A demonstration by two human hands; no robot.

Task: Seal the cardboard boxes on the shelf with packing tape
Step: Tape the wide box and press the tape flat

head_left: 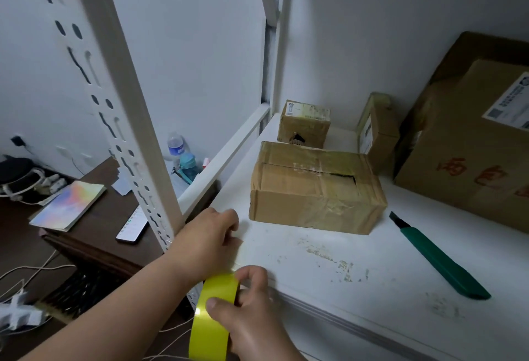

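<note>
From the head camera, a roll of glossy yellow-green packing tape (213,316) is seen held on edge at the front lip of the white shelf (329,280). It is gripped by the right hand (246,320), the thumb pressed on its outer face and the fingers curled round its far rim. The left hand (210,236) is placed just above the roll on the shelf corner, fingers bent; whether the tape end is pinched cannot be told. A cardboard box (315,189) with a torn top seam is set farther back on the shelf, apart from both hands. A green utility knife (438,257) is laid right of it.
</note>
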